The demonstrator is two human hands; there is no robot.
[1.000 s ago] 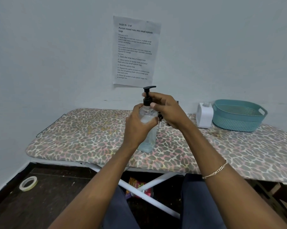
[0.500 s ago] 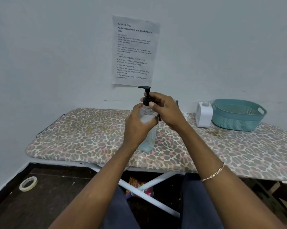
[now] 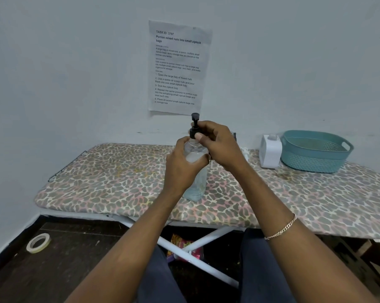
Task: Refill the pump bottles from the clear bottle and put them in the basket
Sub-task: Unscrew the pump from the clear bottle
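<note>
- Pump bottle (image 3: 195, 184), clear with a black pump, stands upright on the ironing board (image 3: 119, 182), close to its near edge and about midway along it.
- Left hand (image 3: 181, 169) is wrapped around the upper body of that bottle, thumb across the front, gripping it firmly.
- Right hand (image 3: 219, 145) comes in from the right and pinches the black pump collar (image 3: 193, 133) between thumb and fingers; the pump head (image 3: 195, 116) sticks up above the knuckles, its spout pointing roughly toward the viewer.
- A thin chain bracelet (image 3: 281, 229) sits on the right wrist, over the board's near edge.
- Below the board, on the dark floor, a roll of tape (image 3: 38, 242) lies to the left, and a colourful packet (image 3: 184, 248) shows between the white crossed legs (image 3: 197, 256).
- Behind the right hand something small and dark peeks out; I cannot tell what it is.
- Further back, toward the far right corner of the board, a white bottle (image 3: 269, 150) stands upright, just beside the teal basket (image 3: 315, 162), which sits to its right near the far edge.
- On the wall behind, a printed sheet (image 3: 179, 68) hangs above the bottle.
</note>
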